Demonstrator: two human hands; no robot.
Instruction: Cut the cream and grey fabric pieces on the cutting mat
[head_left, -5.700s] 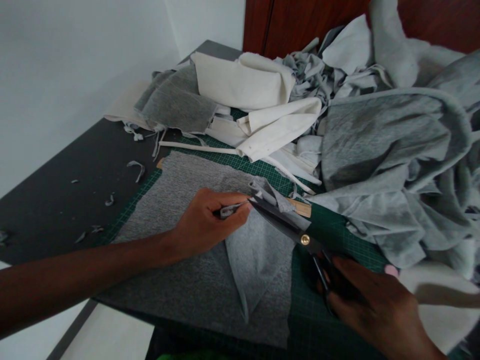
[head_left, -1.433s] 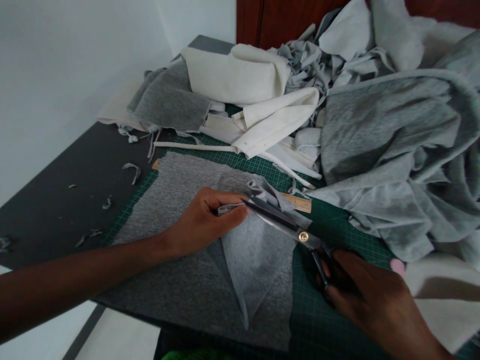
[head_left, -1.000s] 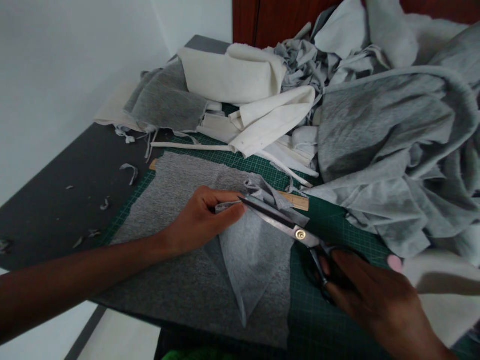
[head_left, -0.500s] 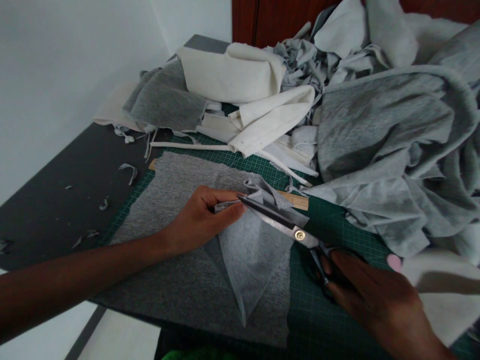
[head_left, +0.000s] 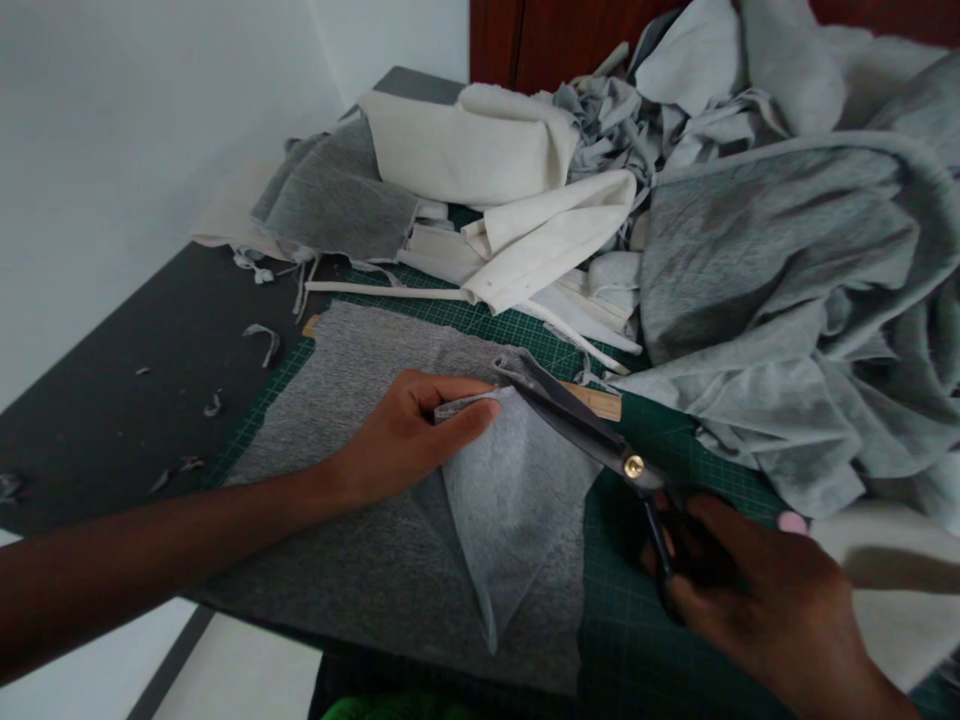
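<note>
A grey knit fabric piece (head_left: pixel 352 370) lies flat on the green cutting mat (head_left: pixel 645 640), with a lighter folded-up flap (head_left: pixel 510 500) at its middle. My left hand (head_left: pixel 409 435) pinches the flap's upper edge between thumb and fingers. My right hand (head_left: pixel 757 600) is closed round the black handles of the scissors (head_left: pixel 592 435). The scissor blades point up-left and meet the fabric's edge just right of my left fingertips. A wooden ruler (head_left: pixel 596 400) shows beneath the blades.
Heaps of grey fabric (head_left: pixel 787 270) and folded cream fabric (head_left: pixel 495 150) fill the back and right of the dark table (head_left: pixel 112 400). Small fabric scraps (head_left: pixel 262 338) lie on the table at the left. A white wall runs along the left.
The scissors have shifted right and back, with the blades now closed together at the fabric's edge. My left hand keeps its pinch on the flap in the same place.
</note>
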